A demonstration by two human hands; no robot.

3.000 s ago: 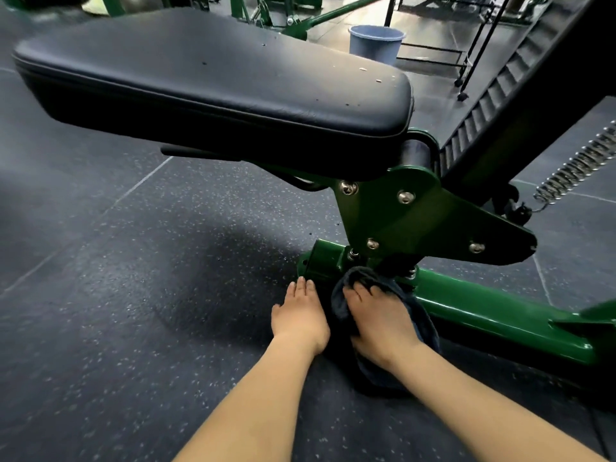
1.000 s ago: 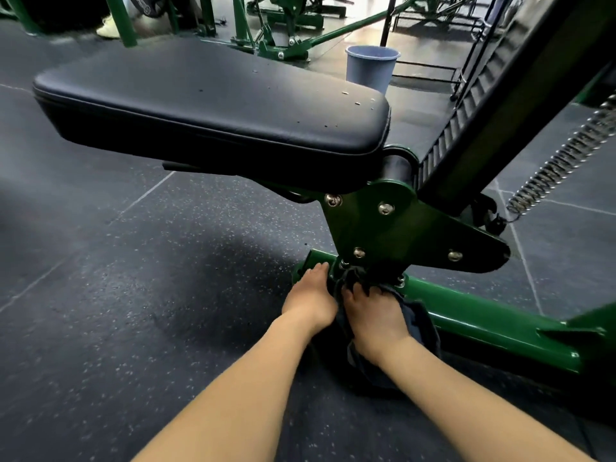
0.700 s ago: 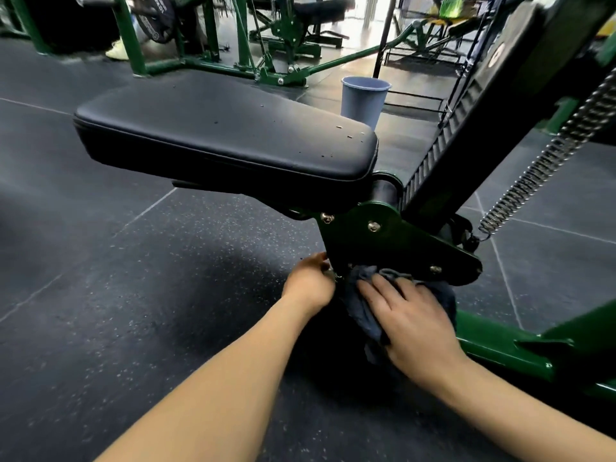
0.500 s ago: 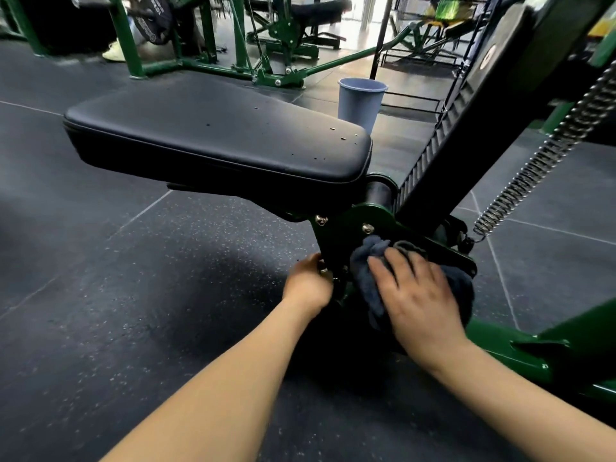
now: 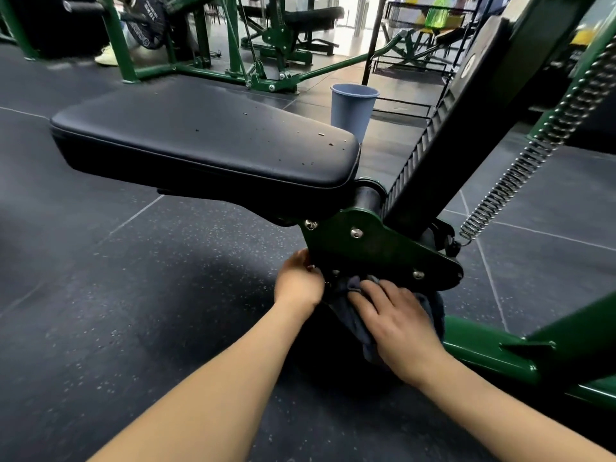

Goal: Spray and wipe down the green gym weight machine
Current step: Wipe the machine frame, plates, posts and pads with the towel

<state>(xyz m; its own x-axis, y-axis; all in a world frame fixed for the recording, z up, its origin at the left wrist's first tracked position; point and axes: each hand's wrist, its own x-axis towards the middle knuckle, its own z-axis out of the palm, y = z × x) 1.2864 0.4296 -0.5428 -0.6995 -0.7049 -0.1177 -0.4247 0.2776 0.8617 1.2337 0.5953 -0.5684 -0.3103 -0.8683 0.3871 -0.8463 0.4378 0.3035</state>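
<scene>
The green weight machine's hinge bracket (image 5: 376,248) sits under a black seat pad (image 5: 206,141) and a tilted back pad (image 5: 466,128). My right hand (image 5: 396,325) lies with fingers spread on a dark grey cloth (image 5: 348,316), pressing it against the frame just below the bracket's lower edge. My left hand (image 5: 298,285) grips the frame at the bracket's lower left edge, its fingertips hidden behind the metal. The green base beam (image 5: 483,355) runs off to the right along the floor. No spray bottle is in view.
A steel spring (image 5: 533,141) stretches up to the right of the back pad. A grey-blue bucket (image 5: 353,108) stands on the floor behind the seat. Other green machines (image 5: 266,61) and a wire rack (image 5: 416,45) fill the back. Dark rubber flooring (image 5: 116,278) lies to the left.
My right hand and the cloth climbed from the base beam onto the bracket face, then slid down to its lower edge. My left hand left the base and took hold of the frame.
</scene>
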